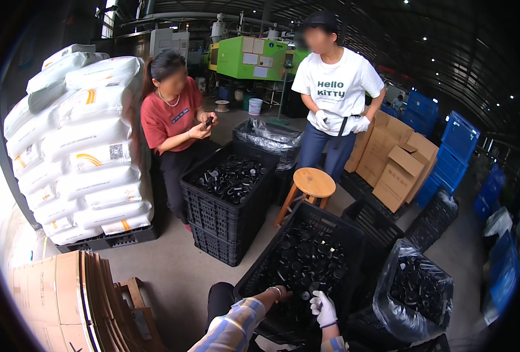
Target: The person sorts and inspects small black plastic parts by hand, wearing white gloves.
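A large black plastic crate [359, 246] stands in front of me, heaped with small black round-capped plastic parts [307, 252]. My left hand [281, 294], bare with a bracelet at the wrist, reaches down among the parts at the near side; its fingers are too dark to make out. My right hand [325, 310], in a white glove, is just right of it above the heap, with fingers curled closed. What it holds, if anything, I cannot make out. A part with a greyish round face [305, 295] shows between the two hands.
A plastic-lined crate [383, 305] of black parts is at right. Ahead are a wooden stool [314, 182], a standing person [339, 88] and a seated person [172, 111] beside stacked crates [216, 229]. White sacks [90, 146] and flattened cardboard [54, 293] are at left.
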`<state>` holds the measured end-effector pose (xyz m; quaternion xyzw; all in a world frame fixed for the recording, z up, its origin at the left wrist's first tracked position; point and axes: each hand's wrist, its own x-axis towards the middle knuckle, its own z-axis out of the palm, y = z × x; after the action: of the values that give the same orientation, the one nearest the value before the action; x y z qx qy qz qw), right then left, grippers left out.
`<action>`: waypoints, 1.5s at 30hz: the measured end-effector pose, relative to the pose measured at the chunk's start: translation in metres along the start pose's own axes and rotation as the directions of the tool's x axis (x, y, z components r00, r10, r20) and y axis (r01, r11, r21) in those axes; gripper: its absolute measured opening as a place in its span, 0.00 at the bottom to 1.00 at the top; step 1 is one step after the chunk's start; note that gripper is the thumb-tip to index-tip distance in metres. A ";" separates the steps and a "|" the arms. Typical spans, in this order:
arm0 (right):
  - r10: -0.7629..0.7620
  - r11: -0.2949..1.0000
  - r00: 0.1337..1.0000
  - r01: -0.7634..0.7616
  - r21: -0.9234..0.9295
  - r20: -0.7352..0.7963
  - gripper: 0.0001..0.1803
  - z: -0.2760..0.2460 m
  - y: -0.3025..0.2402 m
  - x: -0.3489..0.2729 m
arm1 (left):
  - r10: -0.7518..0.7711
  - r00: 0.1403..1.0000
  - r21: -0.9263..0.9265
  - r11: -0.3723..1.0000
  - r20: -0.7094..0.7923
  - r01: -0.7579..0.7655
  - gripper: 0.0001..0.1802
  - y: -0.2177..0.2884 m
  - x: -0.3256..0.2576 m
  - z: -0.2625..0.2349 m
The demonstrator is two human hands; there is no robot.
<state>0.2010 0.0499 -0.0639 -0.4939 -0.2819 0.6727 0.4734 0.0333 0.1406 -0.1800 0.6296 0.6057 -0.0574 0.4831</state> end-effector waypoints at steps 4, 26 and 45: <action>-0.012 1.000 0.998 0.013 0.015 -0.054 0.16 -0.009 -0.003 -0.001 | 0.201 0.978 0.193 0.963 -0.063 -0.186 0.15 0.019 -0.001 -0.004; -0.035 0.997 0.999 0.036 0.067 -0.004 0.15 -0.003 -0.008 -0.004 | 0.026 0.973 0.344 0.938 -0.228 0.055 0.16 -0.013 0.016 0.010; -0.020 0.999 1.000 0.021 0.041 -0.005 0.15 -0.002 -0.001 0.001 | 0.021 1.000 0.404 0.915 0.011 -0.023 0.15 -0.017 0.036 0.012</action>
<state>0.2034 0.0508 -0.0637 -0.4827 -0.2720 0.6723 0.4910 0.0351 0.1548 -0.2189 0.7223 0.5721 -0.1777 0.3455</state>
